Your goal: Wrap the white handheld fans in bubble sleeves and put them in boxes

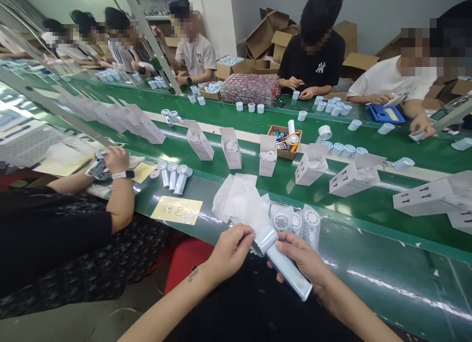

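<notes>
A light blue handheld fan [289,273], with a round head and a straight handle, is held low in front of me. My right hand [297,256] wraps round it near where the handle meets the head. At the other side of the head, my left hand [234,248] is closed, its thumb and fingers pinching the edge of a white bubble-wrap bag [241,199]. The bag touches the head and lies away over the bench. Just beyond my right hand, several bubble-wrapped fans [310,224] lie side by side.
A row of open white boxes [268,157] stands along the green conveyor [247,177]. Unwrapped fans [173,177] and a yellow handwritten note [177,210] lie to the left, beside a co-worker's hands [116,162]. More co-workers sit opposite. A carton of parts [285,152] stands midway.
</notes>
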Available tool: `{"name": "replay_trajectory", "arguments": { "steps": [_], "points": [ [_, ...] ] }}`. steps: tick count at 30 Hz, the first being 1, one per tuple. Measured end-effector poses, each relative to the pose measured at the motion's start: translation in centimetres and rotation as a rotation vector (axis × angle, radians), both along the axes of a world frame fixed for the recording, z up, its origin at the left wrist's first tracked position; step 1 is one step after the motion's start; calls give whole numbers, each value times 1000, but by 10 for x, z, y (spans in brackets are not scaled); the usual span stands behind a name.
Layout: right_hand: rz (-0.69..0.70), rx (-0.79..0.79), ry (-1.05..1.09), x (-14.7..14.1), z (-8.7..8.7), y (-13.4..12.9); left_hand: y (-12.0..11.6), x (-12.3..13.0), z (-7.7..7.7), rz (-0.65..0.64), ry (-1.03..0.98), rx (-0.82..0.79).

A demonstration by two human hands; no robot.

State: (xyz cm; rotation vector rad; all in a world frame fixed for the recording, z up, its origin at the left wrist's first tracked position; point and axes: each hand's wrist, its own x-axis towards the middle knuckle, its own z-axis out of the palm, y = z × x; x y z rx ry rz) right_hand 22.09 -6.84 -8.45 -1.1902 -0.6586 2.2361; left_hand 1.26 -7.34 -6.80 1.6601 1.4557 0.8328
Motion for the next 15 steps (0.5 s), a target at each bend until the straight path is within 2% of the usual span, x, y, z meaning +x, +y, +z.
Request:
{"name": "replay_trajectory", "arguments": {
  "steps": [5,7,9,11,13,15],
  "points": [
    [-70,-106,-24,-1,16,-11,-15,17,-5,-274,215,492],
    [-165,-195,-45,-2,20,-12,-17,25,-10,-364,261,510],
    [-262,-275,-84,-1,19,-14,-18,34,-10,-352,231,359],
    [-295,-272,-171,3,15,-18,-16,45,-4,-320,97,84],
    [-245,-101,-333,16,13,-24,-12,56,6,-298,-116,-232],
    [-104,190,-514,41,18,-30,-7,63,18,-209,-326,-482]
  ]
}}
